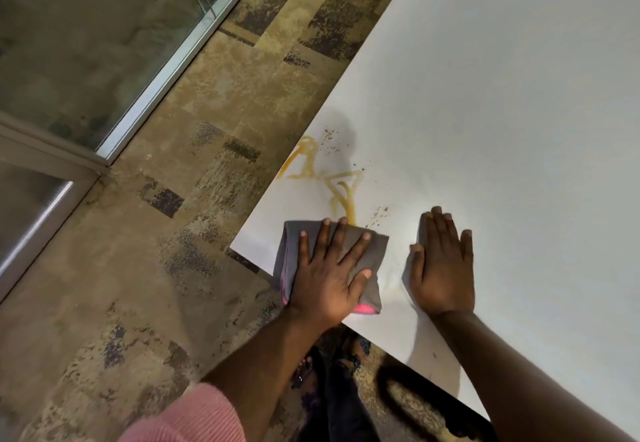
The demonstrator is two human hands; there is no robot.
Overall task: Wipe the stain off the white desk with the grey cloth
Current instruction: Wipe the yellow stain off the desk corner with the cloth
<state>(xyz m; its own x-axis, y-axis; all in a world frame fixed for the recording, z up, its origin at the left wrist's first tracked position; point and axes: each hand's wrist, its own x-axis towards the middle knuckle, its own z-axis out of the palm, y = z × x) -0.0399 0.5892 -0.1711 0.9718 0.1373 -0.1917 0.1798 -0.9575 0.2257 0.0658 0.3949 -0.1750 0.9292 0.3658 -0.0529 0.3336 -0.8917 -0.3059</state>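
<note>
My left hand (329, 268) reaches forward over the near corner of the white desk (502, 112), palm down and fingers spread wide, pressing flat on the folded grey cloth (370, 244), not gripping it. A pink edge peeks out at the cloth's near side. The cloth's far edge touches the yellow-brown stain (337, 183), which streaks away from my fingertips with dark specks around it. My right hand (443, 268) lies flat just beside the cloth, fingers together and straight, holding nothing, resting on bare desk.
</note>
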